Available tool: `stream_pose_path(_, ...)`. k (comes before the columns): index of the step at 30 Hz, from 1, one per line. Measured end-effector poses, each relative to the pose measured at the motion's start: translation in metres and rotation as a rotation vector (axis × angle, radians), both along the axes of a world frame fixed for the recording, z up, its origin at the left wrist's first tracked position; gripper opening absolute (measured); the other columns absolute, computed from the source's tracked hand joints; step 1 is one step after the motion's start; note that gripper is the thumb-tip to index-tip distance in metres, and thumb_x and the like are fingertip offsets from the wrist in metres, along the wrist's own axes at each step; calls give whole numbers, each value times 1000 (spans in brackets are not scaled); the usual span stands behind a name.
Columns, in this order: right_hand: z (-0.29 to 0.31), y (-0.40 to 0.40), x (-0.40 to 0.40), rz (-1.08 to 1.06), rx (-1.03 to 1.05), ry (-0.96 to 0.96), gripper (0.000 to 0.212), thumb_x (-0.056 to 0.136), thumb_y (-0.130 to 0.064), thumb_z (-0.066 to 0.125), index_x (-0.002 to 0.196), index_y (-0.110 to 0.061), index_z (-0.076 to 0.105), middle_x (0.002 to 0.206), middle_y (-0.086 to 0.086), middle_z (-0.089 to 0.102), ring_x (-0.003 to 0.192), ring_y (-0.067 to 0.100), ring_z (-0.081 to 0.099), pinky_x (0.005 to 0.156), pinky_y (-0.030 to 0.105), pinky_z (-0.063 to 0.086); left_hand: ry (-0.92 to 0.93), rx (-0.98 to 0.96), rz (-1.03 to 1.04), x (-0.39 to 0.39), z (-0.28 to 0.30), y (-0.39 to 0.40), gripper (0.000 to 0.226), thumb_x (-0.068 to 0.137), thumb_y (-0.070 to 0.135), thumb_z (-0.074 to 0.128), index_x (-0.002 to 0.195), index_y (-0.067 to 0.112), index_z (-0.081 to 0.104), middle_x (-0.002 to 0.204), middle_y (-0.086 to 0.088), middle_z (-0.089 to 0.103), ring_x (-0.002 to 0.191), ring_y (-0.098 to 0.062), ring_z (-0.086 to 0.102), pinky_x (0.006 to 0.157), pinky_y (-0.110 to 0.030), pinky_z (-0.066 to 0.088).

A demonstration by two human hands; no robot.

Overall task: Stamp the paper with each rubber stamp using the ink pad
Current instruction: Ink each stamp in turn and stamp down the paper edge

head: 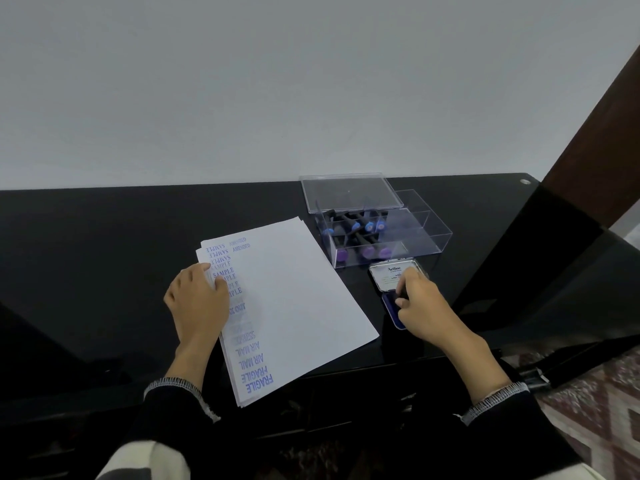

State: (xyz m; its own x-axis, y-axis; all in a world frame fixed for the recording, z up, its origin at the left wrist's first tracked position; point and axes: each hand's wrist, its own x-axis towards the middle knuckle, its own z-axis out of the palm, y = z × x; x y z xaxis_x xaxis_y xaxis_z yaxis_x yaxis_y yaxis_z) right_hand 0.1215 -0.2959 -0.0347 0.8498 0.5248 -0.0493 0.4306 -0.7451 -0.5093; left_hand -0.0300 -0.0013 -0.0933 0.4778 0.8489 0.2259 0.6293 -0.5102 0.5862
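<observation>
While the left hand (197, 299) lies with relaxed, straight fingers on the left edge of the white paper stack (294, 292), apparently to pin the sheets against sliding on the glossy black desk (104, 237), the right hand (420, 306) curls its fingers around a dark rubber stamp (401, 291), pressing it on the open blue ink pad (391, 311) at three o'clock from the paper. Remaining purple-tipped stamps (369, 251) wait in the clear plastic box (433, 233) at one o'clock, within easy reach; both forearms reach forward, wrists low.
</observation>
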Motion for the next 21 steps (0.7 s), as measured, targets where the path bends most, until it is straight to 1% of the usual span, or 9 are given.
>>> stream_pose_path(2, 0, 1, 0, 3, -8, 2, 25, 82, 7, 52, 85, -15, 41, 90, 0, 44, 71, 2, 43, 54, 19, 32, 4, 1, 2, 0, 0, 0, 39, 94, 24, 53, 130, 10, 50, 136, -11, 50, 132, -31, 38, 113, -48, 20)
stream_pose_path(6, 1, 6, -1, 42, -65, -25, 25, 80, 9, 52, 87, -11, 40, 93, 2, 42, 69, 5, 41, 53, 17, 32, 2, 12, 0, 0, 0, -1, 38, 94, 23, 53, 130, 10, 50, 135, -12, 50, 132, -31, 38, 112, -48, 20)
stream_pose_path(9, 0, 7, 0, 48, -63, -22, 27, 78, 11, 54, 88, -10, 40, 94, 2, 41, 69, 2, 41, 53, 16, 33, 14, 23, -1, 0, 1, -2, 38, 95, 23, 52, 129, 9, 50, 135, -12, 50, 131, -32, 38, 112, -48, 20)
stream_pose_path(12, 2, 8, 5, 54, -88, -1, 25, 79, 9, 53, 88, -10, 41, 93, 2, 42, 68, 0, 40, 51, 14, 32, 20, 23, -1, 1, 1, -2, 38, 95, 23, 51, 130, 10, 50, 136, -12, 49, 132, -32, 37, 112, -48, 20)
stream_pose_path(16, 9, 9, 9, 58, -129, 29, 22, 81, 7, 53, 89, -11, 42, 89, 0, 41, 66, 1, 39, 47, 14, 28, 17, 25, 2, 1, 0, -2, 37, 94, 22, 52, 129, 9, 50, 134, -12, 50, 131, -32, 38, 112, -48, 21)
stream_pose_path(18, 5, 8, 6, 50, -98, 18, 27, 78, 11, 53, 87, -11, 40, 90, 0, 41, 67, 1, 40, 50, 15, 32, 19, 29, 5, 1, -1, -2, 37, 94, 22, 52, 129, 10, 50, 134, -11, 50, 131, -32, 39, 111, -48, 21)
stream_pose_path(20, -1, 6, -1, 25, -25, -4, 32, 75, 14, 54, 85, -12, 39, 92, 1, 42, 69, 2, 42, 57, 17, 40, 21, 30, 7, 1, -1, -1, 37, 94, 22, 52, 129, 10, 50, 134, -11, 50, 130, -32, 39, 111, -48, 22)
stream_pose_path(21, -3, 5, -3, 14, 2, -23, 34, 74, 14, 56, 85, -13, 38, 91, 0, 42, 69, 2, 42, 58, 17, 41, 23, 31, 6, 1, -1, -1, 37, 94, 22, 52, 129, 10, 50, 134, -11, 50, 131, -31, 39, 111, -48, 22)
